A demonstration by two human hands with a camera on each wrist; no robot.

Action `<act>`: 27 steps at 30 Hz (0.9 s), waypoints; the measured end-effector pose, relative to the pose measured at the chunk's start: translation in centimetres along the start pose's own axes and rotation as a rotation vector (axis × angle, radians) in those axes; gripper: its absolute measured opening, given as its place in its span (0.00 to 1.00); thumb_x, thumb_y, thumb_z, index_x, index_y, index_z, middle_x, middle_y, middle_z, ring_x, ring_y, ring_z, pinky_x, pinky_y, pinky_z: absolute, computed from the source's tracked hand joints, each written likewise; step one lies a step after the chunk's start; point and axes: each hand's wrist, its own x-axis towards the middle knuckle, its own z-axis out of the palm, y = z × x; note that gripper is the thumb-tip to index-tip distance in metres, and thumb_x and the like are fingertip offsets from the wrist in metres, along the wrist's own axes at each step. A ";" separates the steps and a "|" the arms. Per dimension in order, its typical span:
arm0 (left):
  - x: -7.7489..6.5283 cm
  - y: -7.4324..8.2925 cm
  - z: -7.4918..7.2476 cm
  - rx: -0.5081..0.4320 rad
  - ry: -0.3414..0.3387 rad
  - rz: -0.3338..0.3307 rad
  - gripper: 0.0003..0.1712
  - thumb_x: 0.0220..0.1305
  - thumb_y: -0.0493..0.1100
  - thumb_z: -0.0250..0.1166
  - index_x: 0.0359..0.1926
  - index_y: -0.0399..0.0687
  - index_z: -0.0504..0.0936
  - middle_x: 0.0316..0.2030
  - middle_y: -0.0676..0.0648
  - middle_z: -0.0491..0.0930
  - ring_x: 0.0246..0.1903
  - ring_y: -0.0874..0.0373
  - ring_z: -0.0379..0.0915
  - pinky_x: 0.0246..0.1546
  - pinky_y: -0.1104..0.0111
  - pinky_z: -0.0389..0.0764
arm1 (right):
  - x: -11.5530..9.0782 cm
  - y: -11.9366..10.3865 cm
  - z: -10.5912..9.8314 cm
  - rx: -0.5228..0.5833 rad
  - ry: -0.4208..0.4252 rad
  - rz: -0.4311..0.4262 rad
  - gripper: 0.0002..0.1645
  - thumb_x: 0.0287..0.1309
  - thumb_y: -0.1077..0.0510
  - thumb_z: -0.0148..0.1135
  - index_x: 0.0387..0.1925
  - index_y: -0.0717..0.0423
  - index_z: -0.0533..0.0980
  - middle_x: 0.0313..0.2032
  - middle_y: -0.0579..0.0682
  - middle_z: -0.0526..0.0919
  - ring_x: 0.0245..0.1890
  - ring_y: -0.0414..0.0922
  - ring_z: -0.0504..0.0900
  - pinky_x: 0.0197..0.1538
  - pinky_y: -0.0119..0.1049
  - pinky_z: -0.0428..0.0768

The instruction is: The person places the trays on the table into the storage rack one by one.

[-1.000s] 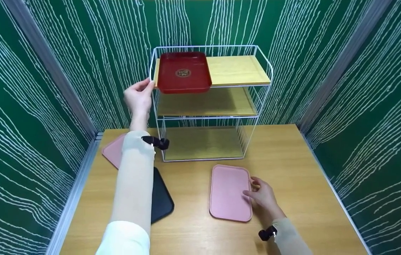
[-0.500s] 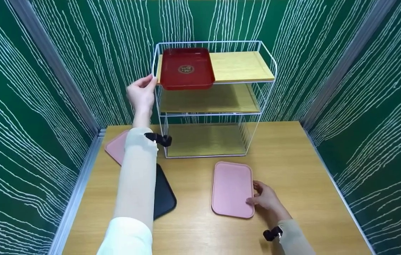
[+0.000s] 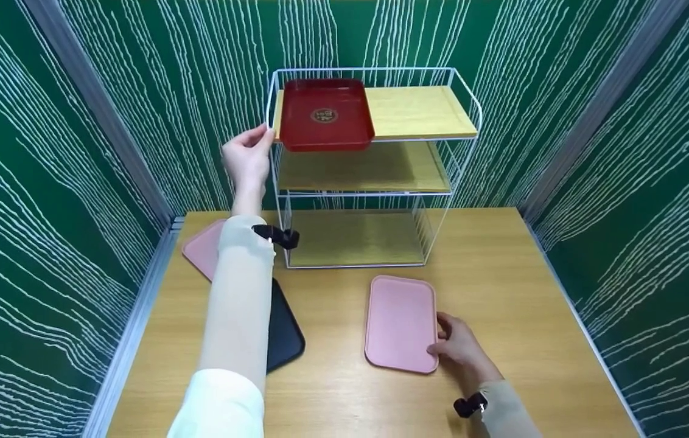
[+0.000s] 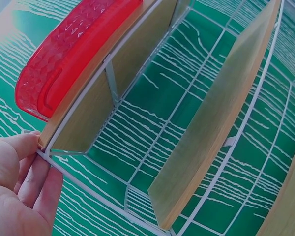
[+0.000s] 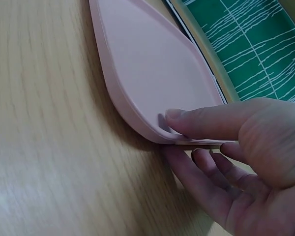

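In the upper left of the head view, the person's left hand point(image 3: 247, 159) pinches the front left corner of the wire rack point(image 3: 420, 114) at top-shelf height. The left wrist view shows the thumb against the end of the top board point(image 4: 64, 115), with the other fingers curled around the white wire below.

In the lower right of the head view, the right hand point(image 3: 460, 347) grips the near pink tray point(image 3: 401, 322) by its right edge, close to the lower right corner. Its thumb presses on the inside of the rim while the forefinger reaches under it (clearest in the right wrist view). That tray is right of the lower middle of the frame, in front of the rack; whether its gripped edge is lifted off the table point(image 3: 503, 274), I cannot tell.

A red tray point(image 3: 326, 131) with a round gold emblem sits on the left part of the top shelf, its front edge jutting past the board. Left of the middle of the frame, the left sleeve point(image 3: 238, 292) partly hides a black tray point(image 3: 285, 331) and, farther up, another pink tray point(image 3: 203, 246). Green walls point(image 3: 356, 36) with wavy white lines fill the top and both sides.
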 end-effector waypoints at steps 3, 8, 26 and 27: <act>-0.1 0.0 0.1 -0.004 0.000 0.009 0.15 0.68 0.46 0.76 0.54 0.51 0.92 0.53 0.50 0.89 0.53 0.58 0.84 0.56 0.75 0.81 | -0.2 0.0 0.1 0.012 -0.002 0.009 0.58 0.39 0.75 0.81 0.74 0.76 0.64 0.71 0.74 0.71 0.55 0.58 0.83 0.49 0.43 0.88; -0.1 -0.1 0.1 -0.023 0.001 0.019 0.12 0.69 0.43 0.75 0.53 0.50 0.93 0.53 0.47 0.89 0.52 0.57 0.84 0.55 0.75 0.82 | -0.5 0.0 0.4 0.024 0.009 0.014 0.59 0.36 0.76 0.81 0.73 0.78 0.64 0.68 0.75 0.73 0.49 0.56 0.83 0.36 0.42 0.90; 0.1 -0.1 0.0 -0.022 0.006 0.023 0.12 0.69 0.43 0.76 0.52 0.49 0.93 0.51 0.49 0.89 0.52 0.57 0.84 0.55 0.74 0.83 | -0.9 -0.6 0.8 0.099 0.034 0.109 0.52 0.42 0.78 0.75 0.72 0.76 0.67 0.54 0.66 0.81 0.45 0.54 0.84 0.34 0.43 0.89; 0.2 -0.1 0.1 -0.023 0.005 0.024 0.12 0.69 0.43 0.76 0.52 0.49 0.93 0.51 0.48 0.89 0.52 0.57 0.84 0.55 0.74 0.83 | -0.9 -0.6 0.8 0.102 0.037 0.110 0.51 0.42 0.78 0.75 0.72 0.76 0.67 0.54 0.65 0.82 0.45 0.54 0.83 0.34 0.43 0.89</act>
